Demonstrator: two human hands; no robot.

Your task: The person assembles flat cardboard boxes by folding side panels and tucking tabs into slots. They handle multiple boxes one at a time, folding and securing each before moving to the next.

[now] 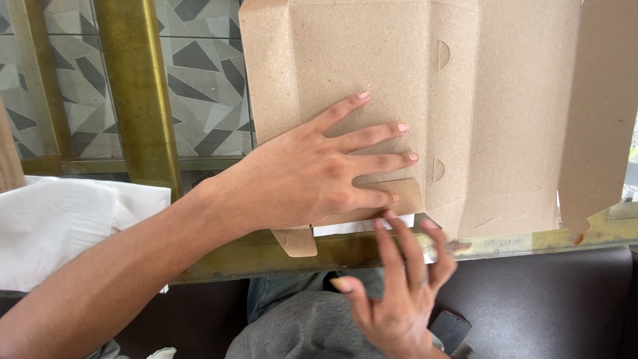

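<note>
Left hand (319, 169) lies flat, fingers spread, on the box (425, 113), cut off at the far edge. Right hand (399, 286), fingers apart, touches its near flap (392, 196); white paper (345, 228) is mostly hidden beneath.

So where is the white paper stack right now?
In the head view, the white paper stack lies at the far left on the glass table, left of the left hand pressing the cardboard box.

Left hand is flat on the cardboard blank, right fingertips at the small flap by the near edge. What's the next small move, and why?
Probably press the small flap down with the right hand. The left hand already pins the cardboard blank, and the flap lies partly folded under its fingers.
</note>
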